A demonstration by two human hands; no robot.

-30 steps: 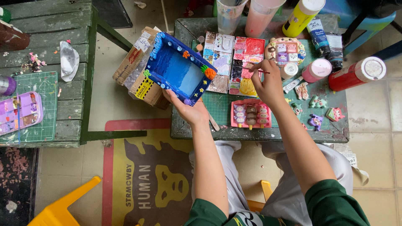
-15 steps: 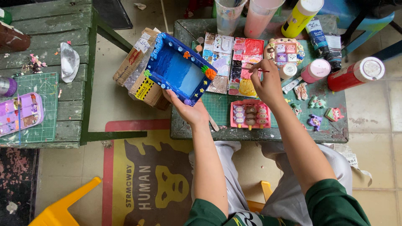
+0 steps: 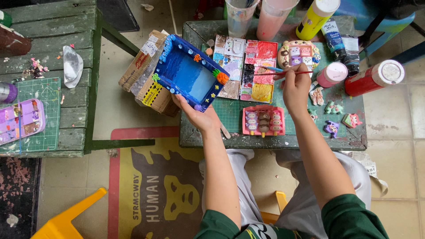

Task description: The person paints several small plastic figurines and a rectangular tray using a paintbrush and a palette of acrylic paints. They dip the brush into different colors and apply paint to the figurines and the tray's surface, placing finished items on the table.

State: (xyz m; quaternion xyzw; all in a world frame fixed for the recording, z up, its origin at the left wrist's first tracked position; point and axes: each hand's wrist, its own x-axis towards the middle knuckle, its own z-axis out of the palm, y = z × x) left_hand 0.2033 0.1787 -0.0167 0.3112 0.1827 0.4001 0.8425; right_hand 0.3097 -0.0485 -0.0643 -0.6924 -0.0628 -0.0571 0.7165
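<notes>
Blue tray (image 3: pixel 190 73) in left hand (image 3: pixel 199 116); right hand (image 3: pixel 295 86) pinches paintbrush (image 3: pixel 283 73).

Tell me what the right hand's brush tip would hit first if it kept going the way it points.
The right hand holds a thin paintbrush pointing left. Continued, its tip would probably meet the paint palette first; height above it is unclear.

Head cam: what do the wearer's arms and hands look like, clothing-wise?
Both forearms are bare. The left hand and right hand wear no gloves; no rings or watch show. Dark green sleeves are pushed up toward the elbows, the left with a white-and-yellow printed patch near its edge.
</notes>
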